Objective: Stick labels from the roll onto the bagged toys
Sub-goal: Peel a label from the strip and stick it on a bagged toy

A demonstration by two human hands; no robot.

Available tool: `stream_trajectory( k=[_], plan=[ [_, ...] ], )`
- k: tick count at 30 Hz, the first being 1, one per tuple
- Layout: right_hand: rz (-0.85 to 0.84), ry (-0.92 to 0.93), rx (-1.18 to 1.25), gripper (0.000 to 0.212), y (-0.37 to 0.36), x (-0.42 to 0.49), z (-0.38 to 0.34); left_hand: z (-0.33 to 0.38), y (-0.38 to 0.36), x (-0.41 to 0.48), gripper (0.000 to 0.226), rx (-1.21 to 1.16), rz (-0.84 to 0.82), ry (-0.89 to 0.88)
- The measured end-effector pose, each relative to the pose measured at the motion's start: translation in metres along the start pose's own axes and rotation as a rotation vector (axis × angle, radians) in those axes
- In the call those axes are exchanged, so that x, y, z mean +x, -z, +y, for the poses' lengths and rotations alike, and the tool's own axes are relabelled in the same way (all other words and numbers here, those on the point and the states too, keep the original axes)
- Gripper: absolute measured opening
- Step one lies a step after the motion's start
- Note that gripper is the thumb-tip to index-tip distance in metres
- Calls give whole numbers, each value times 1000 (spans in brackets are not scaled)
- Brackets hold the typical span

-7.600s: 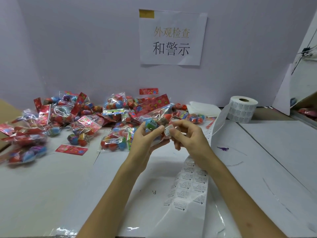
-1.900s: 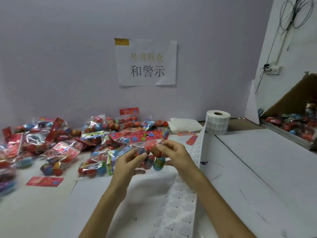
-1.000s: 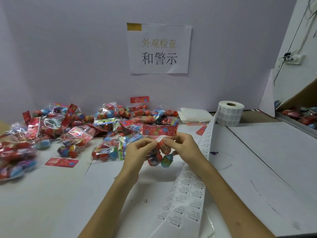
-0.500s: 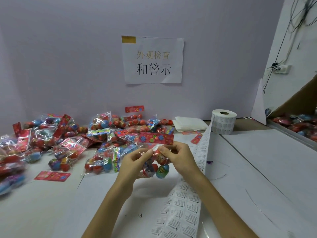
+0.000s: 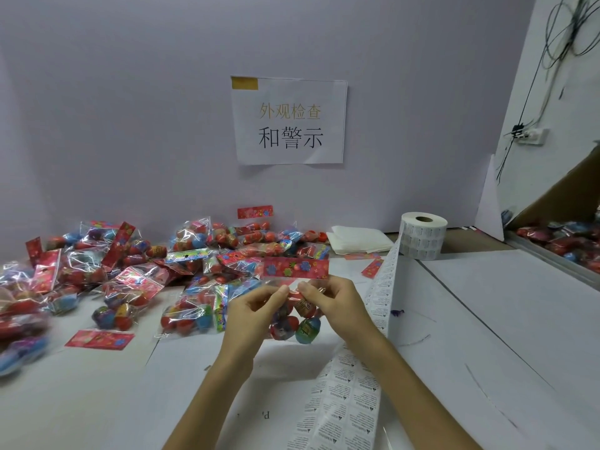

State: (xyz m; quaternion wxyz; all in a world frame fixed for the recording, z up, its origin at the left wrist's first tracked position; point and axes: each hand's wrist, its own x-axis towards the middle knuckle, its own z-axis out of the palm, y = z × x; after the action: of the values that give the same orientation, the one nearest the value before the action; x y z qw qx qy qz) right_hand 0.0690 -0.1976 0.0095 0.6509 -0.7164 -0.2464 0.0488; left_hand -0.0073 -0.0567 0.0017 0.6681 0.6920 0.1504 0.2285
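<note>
Head view: bagged toy point(image 5: 293, 324) hanging below pinching fingers point(image 5: 280, 292) of left hand point(image 5: 251, 315), right hand point(image 5: 339, 308)

Factory packing station. My white bench point(image 5: 503, 319) is boxed in by plain partition wall point(image 5: 130, 125). Printed Chinese sign point(image 5: 289, 121) taped ahead. Heap of bagged toys point(image 5: 130, 271) left, label roll point(image 5: 422, 237) right, carton point(image 5: 565, 193) holding more bags, socket point(image 5: 531, 137) trailing cables.
</note>
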Motion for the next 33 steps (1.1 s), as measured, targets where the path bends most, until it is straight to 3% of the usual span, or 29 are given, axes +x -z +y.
stream_trajectory(
  k=[7,9,13,15,18,20,23,27,30,33],
  plan=[
    [46,22,-3,19,2,1,1,5,3,-2,45,-54,-169,110],
    [59,-9,25,27,1,0,-2,5,2,-3,45,-40,-178,84],
    [-104,-82,100,30,0,0,-6,1,2,-2,21,-120,-103,23],
    [-150,-45,84,28,1,-2,-6,0,3,0,27,-156,-58,21],
    [-54,25,97,16,0,-1,-4,-1,1,0,52,-183,11,22],
    [60,52,115,17,1,1,-2,-2,1,-1,57,-7,87,-74],
    [171,78,96,24,4,3,-1,-2,3,0,51,153,72,-219],
    [20,111,93,19,0,1,1,-4,-1,-4,48,167,-163,-195],
    [-113,122,44,23,-4,0,0,-7,-2,-4,48,129,-100,-182],
    [-108,154,14,16,-4,0,0,-6,2,2,23,21,-2,-118]
  ],
)
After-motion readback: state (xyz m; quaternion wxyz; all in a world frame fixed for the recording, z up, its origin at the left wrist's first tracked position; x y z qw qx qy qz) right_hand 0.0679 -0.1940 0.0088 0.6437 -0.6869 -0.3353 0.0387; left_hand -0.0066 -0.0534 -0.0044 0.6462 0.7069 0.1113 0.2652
